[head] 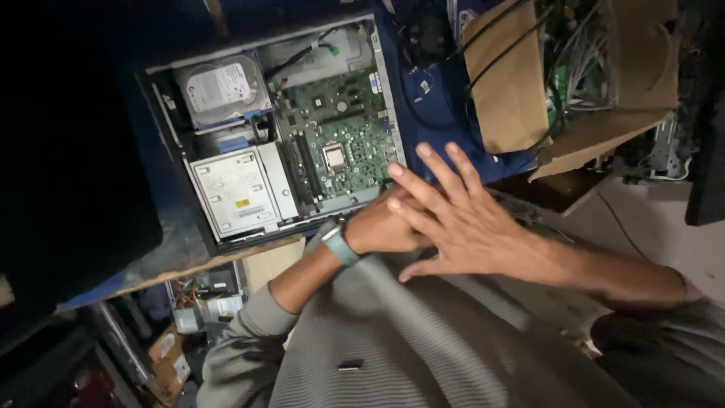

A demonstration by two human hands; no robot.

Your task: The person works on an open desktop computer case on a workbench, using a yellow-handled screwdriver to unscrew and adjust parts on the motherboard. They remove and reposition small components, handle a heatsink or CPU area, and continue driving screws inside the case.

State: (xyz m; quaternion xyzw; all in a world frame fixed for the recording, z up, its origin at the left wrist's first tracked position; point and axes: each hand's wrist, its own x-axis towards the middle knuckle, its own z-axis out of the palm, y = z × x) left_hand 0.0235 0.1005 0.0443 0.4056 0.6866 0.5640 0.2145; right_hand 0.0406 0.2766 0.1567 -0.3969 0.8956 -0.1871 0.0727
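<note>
On a cluttered blue bench, the opened computer case (pixel 279 128) lies just left of the right hand (pixel 461 223), fingers spread and empty, overlapping the mostly hidden left hand (pixel 377 230).

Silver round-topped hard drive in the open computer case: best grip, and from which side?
Probably by the two long edges of the silver hard drive, coming straight down from above: it lies flat, label up, in the top-left corner of the open black computer case. Its lower edge meets a blue bracket. Neither the left hand nor the right hand is near it.
</note>
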